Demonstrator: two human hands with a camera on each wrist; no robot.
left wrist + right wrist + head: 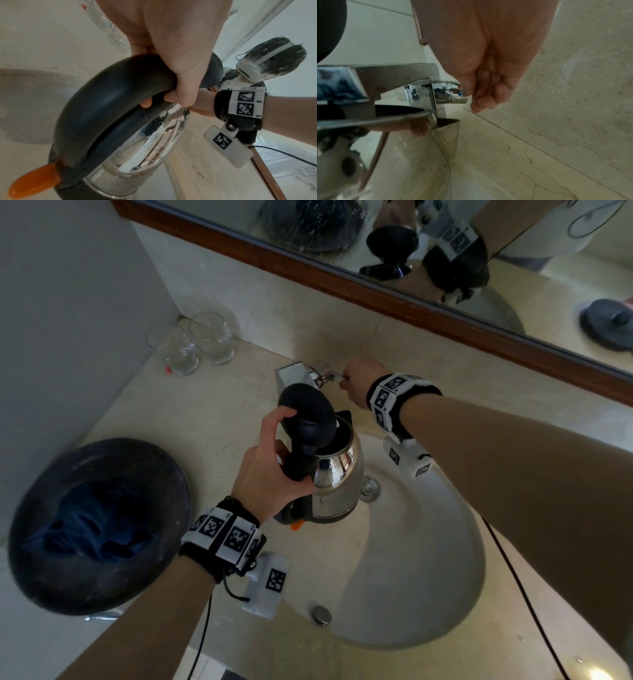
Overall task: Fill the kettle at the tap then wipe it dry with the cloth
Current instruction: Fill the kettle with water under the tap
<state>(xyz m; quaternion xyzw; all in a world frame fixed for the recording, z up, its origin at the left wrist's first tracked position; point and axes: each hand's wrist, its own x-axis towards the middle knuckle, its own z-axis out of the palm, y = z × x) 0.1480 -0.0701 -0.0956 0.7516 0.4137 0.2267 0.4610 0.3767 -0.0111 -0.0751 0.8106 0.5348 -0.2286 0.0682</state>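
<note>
The tap (297, 374) is the landmark: its spout is mostly hidden behind the raised black lid (306, 414) of the kettle (337, 474), and whether water runs cannot be made out. One kettle, steel-bodied, hangs above the sink (428, 594) just below the tap's spout, with its lid open. The left hand (270, 474) grips its black handle (106, 102), fingers wrapped around, thumb up against the lid; an orange switch (34, 180) pokes out at the handle's foot. The right hand (359, 381) reaches to the right side of the tap, fingers curled at the lever (334, 376); from the right wrist view the fingertips (485, 102) sit right at the end of the chrome knob (452, 93), but the lever itself is hidden by them. Left of the tap stand two clear glasses (195, 344) in the corner. Further left and nearer, one dark round bowl (96, 583) holds a crumpled blue cloth (92, 525), its folds blurred. Behind the tap a mirror (445, 251) is cut off by the frame edge
</note>
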